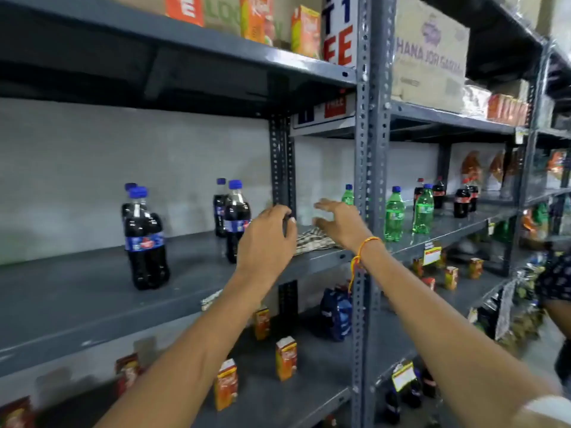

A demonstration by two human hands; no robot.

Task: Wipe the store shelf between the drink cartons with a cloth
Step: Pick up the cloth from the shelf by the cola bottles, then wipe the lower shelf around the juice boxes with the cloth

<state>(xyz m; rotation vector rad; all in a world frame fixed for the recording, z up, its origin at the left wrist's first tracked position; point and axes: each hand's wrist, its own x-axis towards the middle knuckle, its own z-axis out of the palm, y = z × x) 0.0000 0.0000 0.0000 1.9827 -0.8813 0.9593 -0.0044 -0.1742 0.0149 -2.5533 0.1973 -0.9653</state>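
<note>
A checked cloth (313, 240) lies bunched on the grey middle shelf (92, 291), near the upright post (369, 168). My left hand (265, 242) hovers at the cloth's left edge with its fingers loosely curled; I see nothing in its grip. My right hand (338, 222) reaches over the cloth with fingers spread and straight, just above it. An orange thread is tied round that wrist. Small orange drink cartons (285, 358) stand spaced apart on the shelf below (318, 393). A scrap of checked fabric (211, 299) shows at the middle shelf's front edge under my left forearm.
Dark cola bottles (145, 239) and a second pair (234, 217) stand left of my hands. Green bottles (394, 216) stand right of the post. Cartons and boxes (428, 54) fill the top shelves. Another person's patterned sleeve (556, 279) is at the right edge.
</note>
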